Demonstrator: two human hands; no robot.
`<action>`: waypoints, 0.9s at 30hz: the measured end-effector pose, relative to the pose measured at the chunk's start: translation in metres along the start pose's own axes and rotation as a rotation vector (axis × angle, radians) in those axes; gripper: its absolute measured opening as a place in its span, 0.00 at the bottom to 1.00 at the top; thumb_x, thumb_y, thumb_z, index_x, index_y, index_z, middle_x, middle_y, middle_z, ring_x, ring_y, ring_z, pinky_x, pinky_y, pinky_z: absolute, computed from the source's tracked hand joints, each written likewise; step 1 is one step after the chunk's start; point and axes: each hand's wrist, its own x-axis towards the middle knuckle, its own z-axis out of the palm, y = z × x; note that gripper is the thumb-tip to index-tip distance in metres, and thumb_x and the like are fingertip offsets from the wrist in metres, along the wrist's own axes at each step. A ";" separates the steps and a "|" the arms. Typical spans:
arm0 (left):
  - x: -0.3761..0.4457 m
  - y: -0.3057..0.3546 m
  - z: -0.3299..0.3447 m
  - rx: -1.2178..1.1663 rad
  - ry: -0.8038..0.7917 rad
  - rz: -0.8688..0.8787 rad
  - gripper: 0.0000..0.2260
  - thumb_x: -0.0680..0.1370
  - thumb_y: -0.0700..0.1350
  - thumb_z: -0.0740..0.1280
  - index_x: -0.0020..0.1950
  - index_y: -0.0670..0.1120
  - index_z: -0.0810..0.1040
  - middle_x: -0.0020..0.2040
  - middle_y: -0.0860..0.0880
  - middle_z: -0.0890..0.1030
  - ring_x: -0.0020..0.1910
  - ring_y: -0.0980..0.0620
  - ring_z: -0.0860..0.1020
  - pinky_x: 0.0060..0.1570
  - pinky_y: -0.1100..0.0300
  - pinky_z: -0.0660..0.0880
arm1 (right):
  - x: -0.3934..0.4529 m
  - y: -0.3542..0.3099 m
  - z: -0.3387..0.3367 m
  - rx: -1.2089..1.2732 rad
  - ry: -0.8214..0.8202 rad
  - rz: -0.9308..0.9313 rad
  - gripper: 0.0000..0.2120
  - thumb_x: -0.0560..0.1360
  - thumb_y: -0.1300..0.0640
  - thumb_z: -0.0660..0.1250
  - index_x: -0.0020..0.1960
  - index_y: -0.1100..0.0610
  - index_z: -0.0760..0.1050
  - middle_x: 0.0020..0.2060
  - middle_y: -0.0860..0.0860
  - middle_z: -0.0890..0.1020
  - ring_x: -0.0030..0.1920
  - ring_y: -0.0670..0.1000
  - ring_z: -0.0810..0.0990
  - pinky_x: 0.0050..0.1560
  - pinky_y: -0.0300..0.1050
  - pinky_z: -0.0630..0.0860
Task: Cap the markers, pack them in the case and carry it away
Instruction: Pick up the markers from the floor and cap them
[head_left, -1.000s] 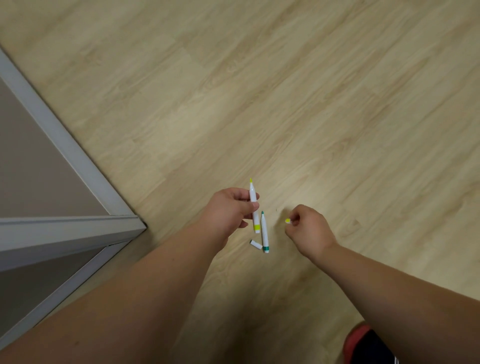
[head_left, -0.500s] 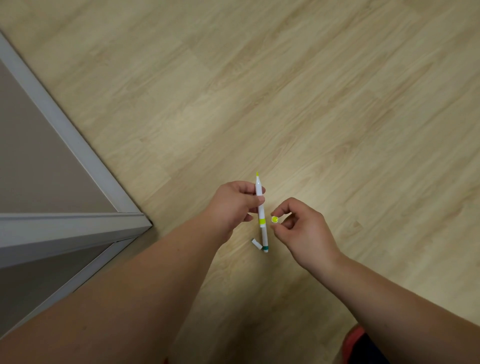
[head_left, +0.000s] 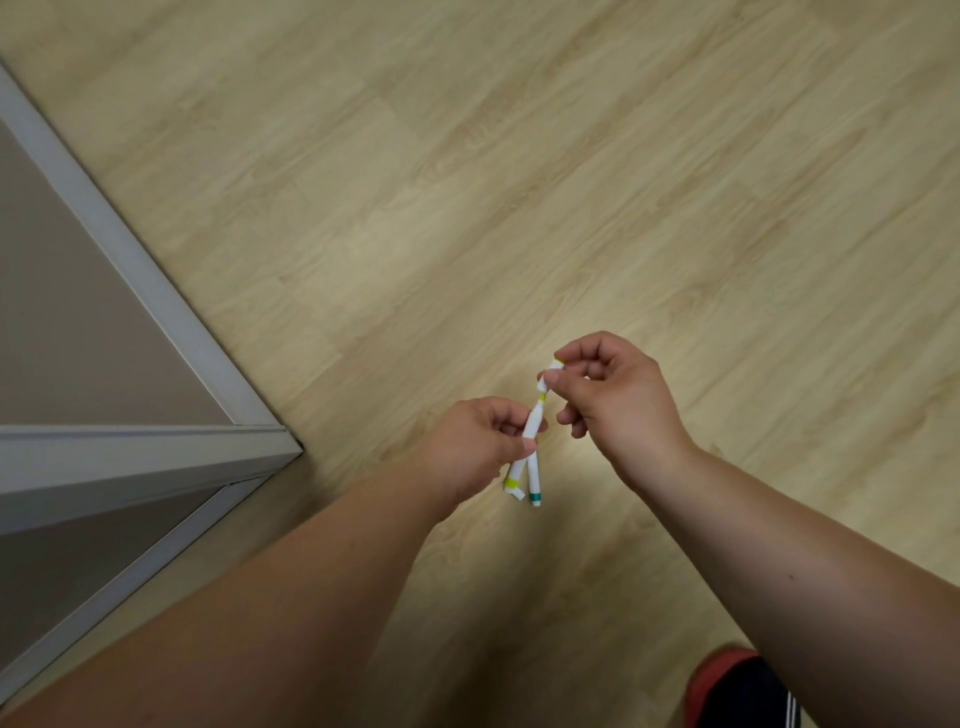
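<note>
My left hand (head_left: 480, 441) grips a white marker with yellow bands (head_left: 529, 436) by its barrel, tilted with the tip pointing up and right. My right hand (head_left: 613, 395) pinches the white yellow-ended cap (head_left: 550, 375) just over the marker's yellow tip. Below, on the wooden floor (head_left: 519, 182), lies a white marker with a green band (head_left: 533, 480), and a small white cap (head_left: 517, 496) lies beside its lower end. No case is in view.
A grey-framed brown panel (head_left: 130, 260) and a grey ledge (head_left: 130, 457) fill the left side. A red and black item (head_left: 727, 691) shows at the bottom right edge.
My right hand rose from beside the marker's lower part to its tip, bringing the cap over it. My left hand tilted the marker to the right.
</note>
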 end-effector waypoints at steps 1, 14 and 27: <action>0.000 0.000 -0.001 0.002 0.000 0.001 0.08 0.76 0.39 0.70 0.52 0.49 0.84 0.51 0.45 0.84 0.43 0.55 0.78 0.41 0.61 0.71 | 0.000 0.001 0.000 -0.018 -0.007 0.000 0.06 0.73 0.62 0.73 0.48 0.56 0.77 0.40 0.56 0.84 0.27 0.50 0.80 0.29 0.43 0.74; 0.003 -0.001 -0.002 -0.032 0.057 0.031 0.07 0.73 0.35 0.72 0.50 0.41 0.84 0.39 0.48 0.84 0.34 0.58 0.80 0.34 0.64 0.73 | -0.005 0.018 0.014 -0.016 -0.046 0.080 0.04 0.75 0.65 0.69 0.48 0.59 0.77 0.36 0.54 0.81 0.25 0.46 0.78 0.26 0.38 0.71; 0.021 -0.043 -0.015 0.245 0.240 -0.157 0.05 0.72 0.38 0.74 0.46 0.43 0.81 0.38 0.48 0.80 0.37 0.50 0.78 0.38 0.59 0.73 | 0.009 0.067 0.018 -0.398 0.052 0.214 0.03 0.75 0.55 0.69 0.45 0.52 0.76 0.38 0.52 0.83 0.33 0.52 0.84 0.36 0.50 0.82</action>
